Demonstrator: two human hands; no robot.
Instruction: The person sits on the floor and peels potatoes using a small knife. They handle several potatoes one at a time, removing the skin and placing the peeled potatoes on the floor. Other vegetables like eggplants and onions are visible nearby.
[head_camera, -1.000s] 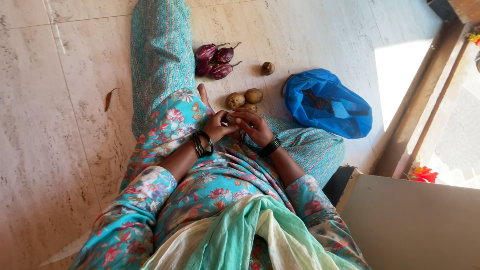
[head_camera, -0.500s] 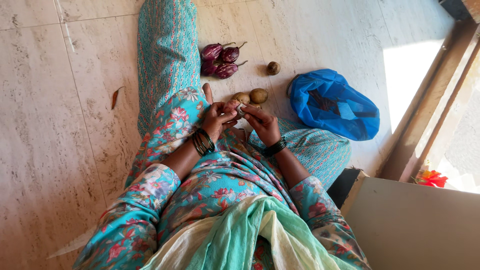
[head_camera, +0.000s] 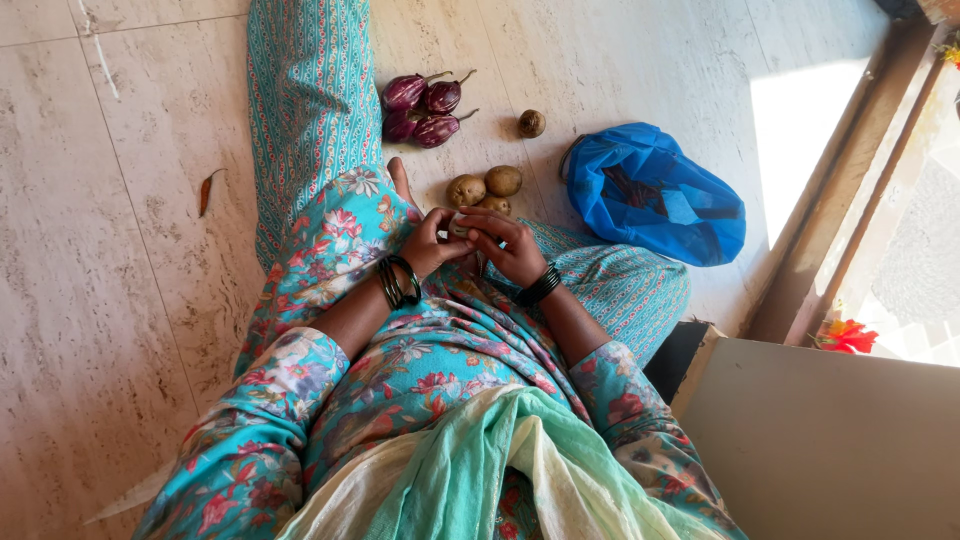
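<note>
Pulling back down to the lap, the left hand (head_camera: 428, 245) and right hand (head_camera: 512, 250) together grip the small, round, brown potato (head_camera: 460, 226) at the frame's middle, closer in than a moment ago.

Pale marble-tile floor (head_camera: 120, 250), sunlit patch (head_camera: 800, 130) (by wooden door threshold (head_camera: 830, 220)), white cabinet (head_camera: 830, 440) right.

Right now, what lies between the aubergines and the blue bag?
Head view: one small brown round vegetable on bare floor, between aubergines and blue bag.
</note>
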